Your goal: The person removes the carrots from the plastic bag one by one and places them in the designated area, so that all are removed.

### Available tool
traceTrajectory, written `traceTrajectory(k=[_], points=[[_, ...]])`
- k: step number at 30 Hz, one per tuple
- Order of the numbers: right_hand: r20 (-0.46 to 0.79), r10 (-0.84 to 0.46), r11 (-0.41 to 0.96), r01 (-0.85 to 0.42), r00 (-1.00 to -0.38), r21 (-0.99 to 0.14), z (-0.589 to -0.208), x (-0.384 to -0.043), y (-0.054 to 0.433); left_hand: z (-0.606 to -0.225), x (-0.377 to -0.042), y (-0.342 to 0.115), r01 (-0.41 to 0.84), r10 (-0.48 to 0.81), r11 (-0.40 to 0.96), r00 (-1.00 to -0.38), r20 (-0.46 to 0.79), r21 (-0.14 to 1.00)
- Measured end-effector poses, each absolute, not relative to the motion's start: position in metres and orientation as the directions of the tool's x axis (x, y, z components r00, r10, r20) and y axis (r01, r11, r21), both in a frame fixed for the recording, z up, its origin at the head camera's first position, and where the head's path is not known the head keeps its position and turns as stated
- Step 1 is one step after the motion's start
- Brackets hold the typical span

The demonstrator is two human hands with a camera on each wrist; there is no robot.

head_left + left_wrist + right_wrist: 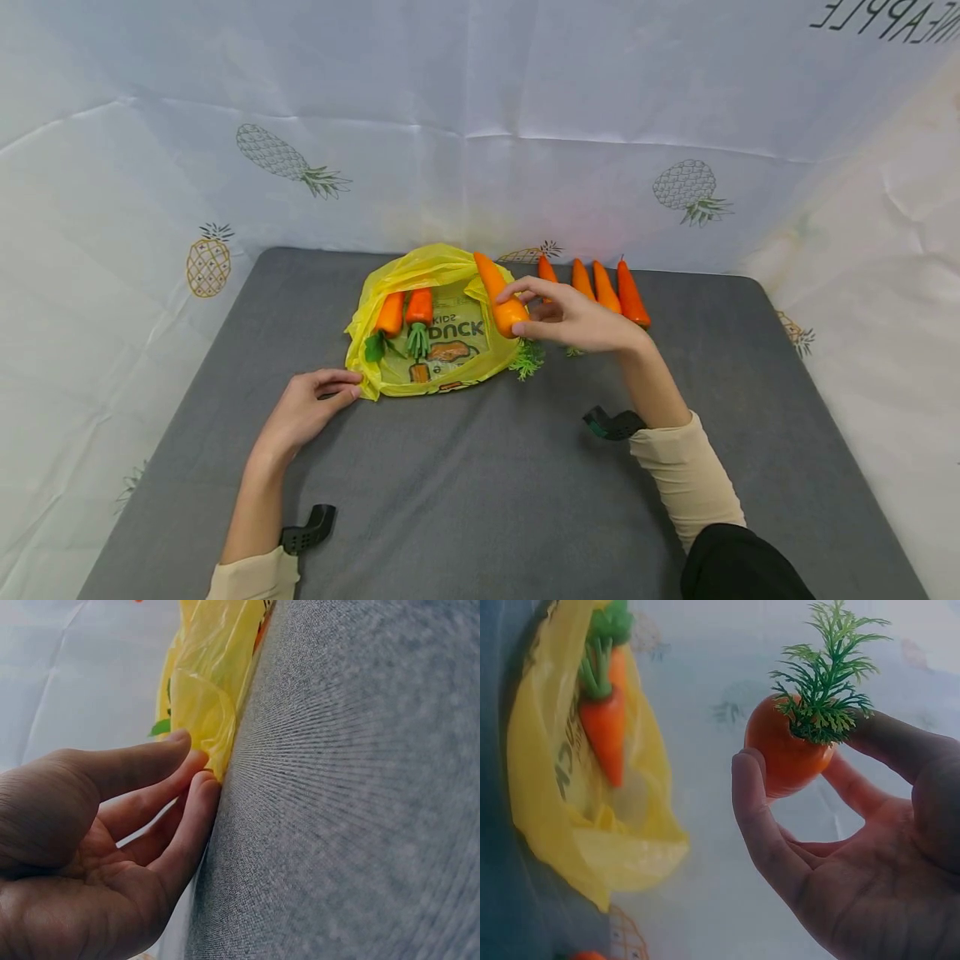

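Note:
A yellow plastic bag (431, 260) lies with its mouth open toward me. Inside it on the left are two toy carrots, an orange one (390, 315) and a redder one (420, 307), both with green tops. My left hand (307, 408) pinches the bag's near left corner between thumb and fingers, close to the cloth; in the left wrist view the fingertips meet the yellow film (202, 690). Over the bag's right rim, my right hand (577, 317) grips another toy carrot (498, 300) by its thick end, tip pointing away. Its feathery green top (829, 694) shows in the right wrist view.
Several more toy carrots (632, 293) lie in a row to the right of the bag, partly behind my right hand. A grey cloth (480, 500) covers the table. Behind it hangs a pale curtain (465, 183) printed with pineapples.

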State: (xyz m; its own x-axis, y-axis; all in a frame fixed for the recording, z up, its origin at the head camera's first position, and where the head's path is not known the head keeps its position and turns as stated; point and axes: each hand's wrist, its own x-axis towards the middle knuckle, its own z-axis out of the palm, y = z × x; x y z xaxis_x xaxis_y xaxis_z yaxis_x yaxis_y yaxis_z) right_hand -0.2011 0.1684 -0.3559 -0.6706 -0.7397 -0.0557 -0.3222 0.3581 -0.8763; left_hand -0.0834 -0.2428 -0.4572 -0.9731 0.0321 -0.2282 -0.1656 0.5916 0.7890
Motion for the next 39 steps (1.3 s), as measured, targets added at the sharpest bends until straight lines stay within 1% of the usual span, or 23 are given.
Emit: traceTrajectory(k=[5,14,27,32,39], points=[[-0.026,-0.689,0.386,-0.337,-0.724,-0.859,-0.349,-0.203,0.190,-0.457,-0.082,-0.244,-0.170,0.035,0.586,-0.971,-0.235,0.792],[0.000,-0.590,0.444,-0.324,-0.808,-0.835,-0.342,-0.201,0.225,-0.459,-0.081,-0.247,-0.181,0.026,0.585,-0.970,-0.242,0.790],[-0.005,-0.476,0.514,-0.274,-0.880,-0.813,-0.340,-0.202,0.281,-0.459,-0.083,-0.244,-0.174,0.025,0.589,-0.972,-0.233,0.789],[-0.042,-0.418,0.555,-0.218,-0.908,-0.803,-0.344,-0.204,0.299,-0.459,-0.084,-0.244,-0.173,0.027,0.592,-0.972,-0.234,0.787],[-0.088,-0.377,0.602,-0.171,-0.922,-0.780,-0.348,-0.205,0.319,-0.459,-0.084,-0.243,-0.166,0.031,0.596,-0.973,-0.228,0.786]])
